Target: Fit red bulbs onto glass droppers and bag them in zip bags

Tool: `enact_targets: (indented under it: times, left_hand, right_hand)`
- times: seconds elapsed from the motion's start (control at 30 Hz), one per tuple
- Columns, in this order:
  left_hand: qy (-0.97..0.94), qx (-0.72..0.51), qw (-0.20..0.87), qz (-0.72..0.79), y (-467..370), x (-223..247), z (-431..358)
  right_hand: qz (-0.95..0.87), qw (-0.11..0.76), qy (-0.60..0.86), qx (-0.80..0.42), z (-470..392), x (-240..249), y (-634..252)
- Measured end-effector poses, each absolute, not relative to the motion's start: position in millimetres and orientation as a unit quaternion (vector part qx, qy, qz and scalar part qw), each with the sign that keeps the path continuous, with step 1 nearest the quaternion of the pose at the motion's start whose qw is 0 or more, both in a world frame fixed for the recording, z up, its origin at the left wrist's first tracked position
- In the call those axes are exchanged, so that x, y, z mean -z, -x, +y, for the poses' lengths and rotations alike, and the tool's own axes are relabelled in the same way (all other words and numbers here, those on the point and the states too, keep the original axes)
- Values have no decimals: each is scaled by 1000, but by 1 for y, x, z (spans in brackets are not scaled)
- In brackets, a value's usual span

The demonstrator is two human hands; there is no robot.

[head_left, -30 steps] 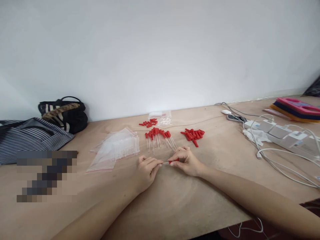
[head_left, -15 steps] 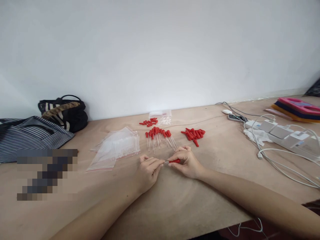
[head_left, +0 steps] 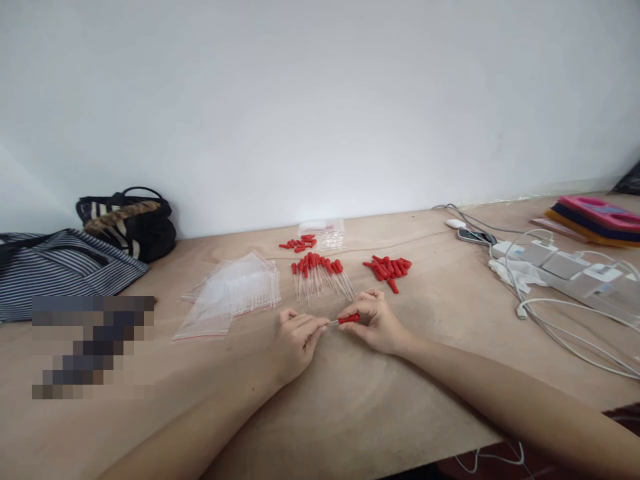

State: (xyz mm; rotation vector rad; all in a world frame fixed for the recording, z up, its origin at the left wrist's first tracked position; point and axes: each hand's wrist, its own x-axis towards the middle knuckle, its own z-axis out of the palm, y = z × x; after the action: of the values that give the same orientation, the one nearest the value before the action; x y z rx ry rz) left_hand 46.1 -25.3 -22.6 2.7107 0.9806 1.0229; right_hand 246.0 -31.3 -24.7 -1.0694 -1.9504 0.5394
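Observation:
Between thumb and fingers, my left hand (head_left: 300, 337) pinches a thin clear glass dropper tube (head_left: 333, 323). My right hand (head_left: 375, 321) is closed on a red rubber bulb (head_left: 349, 319), whose open end sits at the tube's right end. Just beyond my hands lie several droppers (head_left: 317, 270) with red bulbs on clear tubes, fanned side by side. A pile of loose red bulbs (head_left: 387, 268) is behind my right hand. Left of the fan, clear tubes (head_left: 257, 290) lie on and beside transparent zip bags (head_left: 213, 303).
Farther back are smaller red bulbs (head_left: 299, 244) and another clear bag (head_left: 323, 230) near the wall. A striped bag (head_left: 70, 270) and black bag (head_left: 145, 230) stand at left. At right lie a power strip (head_left: 575, 283), white cables (head_left: 555, 337) and stacked coloured trays (head_left: 595, 220).
My right fingers have shifted slightly on the red bulb, so more of its collar and the tube show. My left hand stays nearly still.

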Motion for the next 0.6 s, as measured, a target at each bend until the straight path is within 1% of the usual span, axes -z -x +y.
enact_targets:
  times: [0.13, 0.6]
  left_hand:
    - [-883, -341, 48, 320, -48, 23, -26]
    - [-872, -329, 58, 359, -46, 17, -26]
  right_hand:
    - [-771, 429, 418, -216, -33, 24, -242]
    - [-761, 424, 433, -234, -29, 23, -248]
